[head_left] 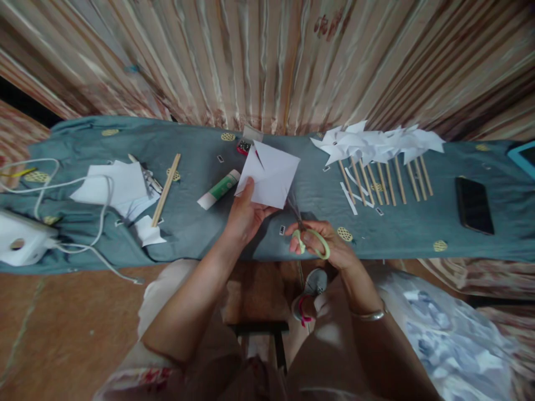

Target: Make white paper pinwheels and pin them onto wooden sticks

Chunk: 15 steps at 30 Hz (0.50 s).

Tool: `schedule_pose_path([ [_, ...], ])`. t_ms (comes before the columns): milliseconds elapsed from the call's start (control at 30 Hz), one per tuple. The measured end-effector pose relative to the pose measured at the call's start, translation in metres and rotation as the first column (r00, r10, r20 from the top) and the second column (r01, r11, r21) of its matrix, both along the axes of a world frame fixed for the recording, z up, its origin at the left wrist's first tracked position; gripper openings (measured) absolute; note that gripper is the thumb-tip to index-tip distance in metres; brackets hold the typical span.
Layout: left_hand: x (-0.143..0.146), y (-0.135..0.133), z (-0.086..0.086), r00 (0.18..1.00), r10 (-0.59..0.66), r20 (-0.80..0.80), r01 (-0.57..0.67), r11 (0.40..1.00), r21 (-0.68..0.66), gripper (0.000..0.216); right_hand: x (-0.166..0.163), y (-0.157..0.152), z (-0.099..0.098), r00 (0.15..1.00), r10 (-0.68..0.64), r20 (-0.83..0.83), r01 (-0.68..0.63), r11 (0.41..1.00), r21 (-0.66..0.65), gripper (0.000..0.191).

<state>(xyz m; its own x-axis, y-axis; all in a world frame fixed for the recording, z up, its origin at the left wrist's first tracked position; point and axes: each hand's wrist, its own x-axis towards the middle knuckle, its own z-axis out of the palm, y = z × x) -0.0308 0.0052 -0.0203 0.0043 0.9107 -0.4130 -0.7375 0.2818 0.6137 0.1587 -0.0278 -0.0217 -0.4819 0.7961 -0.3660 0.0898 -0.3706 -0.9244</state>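
My left hand (247,216) is closed on a square sheet of white paper (271,172), thumb on top and fingers beneath. A slit runs inward from the sheet's upper left corner. Scissors (321,245) with light green handles are in my right hand (324,238), fingers through the loops. Their blades point up at the sheet's lower right corner; I cannot tell whether they touch the paper there. Just left of the sheet lies a green and white glue stick (219,189), and a small red box (243,147) sits behind it.
Several white paper pinwheels (376,145) on wooden sticks lie at the right, beside thin paper strips (348,199). Farther right is a black phone (475,205). White paper sheets (115,184), wooden sticks (166,189) and a white power strip (23,239) with cables occupy the left side.
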Motion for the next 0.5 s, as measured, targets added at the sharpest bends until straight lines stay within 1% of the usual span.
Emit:
schedule_pose_path([
  [100,-0.0007,0.0008,0.0048,1.0,-0.003,-0.004,0.002,1.0,-0.026,0.045,0.0006,-0.0026,-0.001,0.998,0.055,-0.01,-0.056,0.997,-0.046,0.055],
  [200,0.0004,0.0013,0.0053,1.0,0.01,0.003,-0.01,0.999,-0.044,0.043,0.0002,-0.0045,-0.0026,0.997,0.075,-0.032,-0.077,0.995,-0.063,0.053],
  [400,0.0061,0.0006,-0.0016,1.0,0.004,0.011,-0.004,0.999,-0.041,0.041,-0.0007,-0.0065,-0.0073,0.998,0.036,-0.051,-0.039,0.998,-0.053,0.046],
  [500,0.0083,0.0001,-0.0028,1.0,0.021,0.012,-0.02,0.998,-0.053,0.039,-0.0013,-0.0063,-0.0092,0.999,0.022,-0.046,-0.024,0.998,-0.053,0.043],
])
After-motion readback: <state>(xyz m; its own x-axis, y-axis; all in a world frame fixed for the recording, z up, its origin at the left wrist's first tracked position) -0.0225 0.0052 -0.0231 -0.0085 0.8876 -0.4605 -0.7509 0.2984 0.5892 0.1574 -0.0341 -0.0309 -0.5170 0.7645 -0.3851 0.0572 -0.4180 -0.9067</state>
